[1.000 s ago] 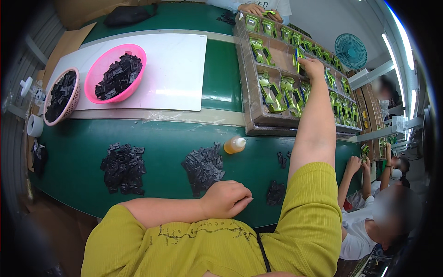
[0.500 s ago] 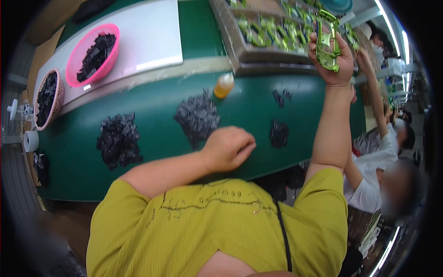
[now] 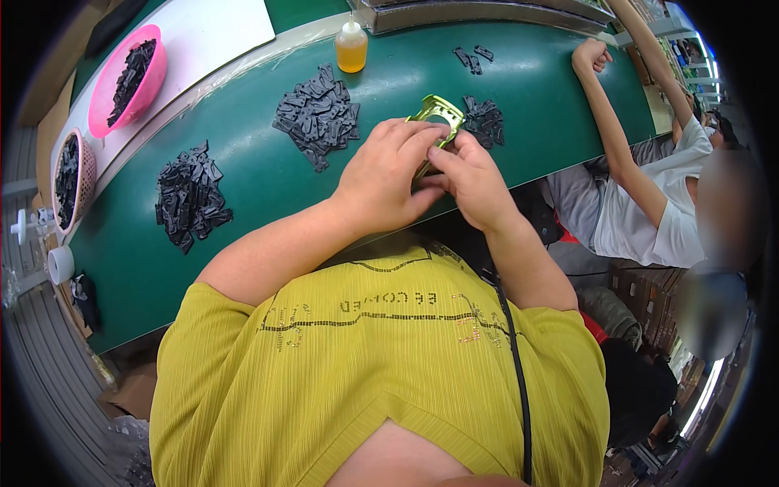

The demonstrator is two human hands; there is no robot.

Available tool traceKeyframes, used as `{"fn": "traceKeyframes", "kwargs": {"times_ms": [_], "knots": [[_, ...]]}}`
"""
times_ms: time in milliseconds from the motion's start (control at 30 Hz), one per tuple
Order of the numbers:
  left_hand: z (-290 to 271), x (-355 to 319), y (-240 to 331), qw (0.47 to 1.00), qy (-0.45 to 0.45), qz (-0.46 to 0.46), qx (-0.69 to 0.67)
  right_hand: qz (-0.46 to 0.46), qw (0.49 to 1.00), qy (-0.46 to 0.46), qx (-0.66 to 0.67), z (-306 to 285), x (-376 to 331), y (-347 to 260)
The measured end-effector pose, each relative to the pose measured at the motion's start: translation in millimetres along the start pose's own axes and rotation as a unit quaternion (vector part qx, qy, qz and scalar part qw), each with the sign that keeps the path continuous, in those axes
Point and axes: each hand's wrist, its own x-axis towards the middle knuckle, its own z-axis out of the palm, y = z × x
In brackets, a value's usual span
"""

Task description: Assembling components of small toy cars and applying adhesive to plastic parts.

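Observation:
A shiny green plastic frame part [image 3: 442, 107] is held between my two hands above the near edge of the green table. My left hand [image 3: 388, 172] closes round its left side, with the fingers bent over it. The fingers of my right hand [image 3: 473, 180] pinch it from the right, thumb on top. Much of the part is hidden behind the fingers. Just beyond my right hand lies a small heap of black plastic pieces [image 3: 484, 122]. A larger heap of black pieces [image 3: 318, 116] lies beyond my left forearm.
Another black heap [image 3: 191, 195] sits farther left. A bottle of amber liquid [image 3: 351, 49] stands at the back. A pink bowl [image 3: 154, 85] and a pale pink basket [image 3: 88, 174] hold black pieces. A box edge [image 3: 479, 14] lines the back; a co-worker's arm [image 3: 608, 122] reaches in from the right.
My right hand has come from the box at the far right down to the middle with the green frame part. My left hand has joined it and grips the part too.

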Motion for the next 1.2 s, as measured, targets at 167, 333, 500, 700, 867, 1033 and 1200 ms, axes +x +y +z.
{"fn": "traceKeyframes", "kwargs": {"times_ms": [167, 333, 500, 700, 867, 1033, 1200], "knots": [[-6, -4, -5, 0.998, -0.014, 0.022, 0.056, -0.036, 0.931, 0.116, -0.343, -52, -1, -19], [-9, 1, -13, 0.990, -0.018, 0.085, 0.107, -0.136, 0.763, 0.296, -0.558, -90, 9, -23], [-15, 5, -15, 0.996, -0.005, 0.024, 0.083, -0.060, 0.773, 0.250, -0.580, -91, 14, -28], [-16, 6, -17, 0.996, -0.048, 0.043, 0.066, -0.094, 0.784, 0.263, -0.555, -100, 12, -24], [-16, 8, -20, 0.997, -0.033, 0.046, 0.060, -0.111, 0.789, 0.279, -0.536, -96, 9, -27], [-13, 9, -26, 0.999, -0.003, 0.014, 0.035, -0.296, 0.704, 0.213, -0.610, -98, 9, -21], [-12, 10, -28, 0.998, 0.030, -0.056, 0.019, -0.312, 0.636, 0.183, -0.682, -101, 5, -24]]}}
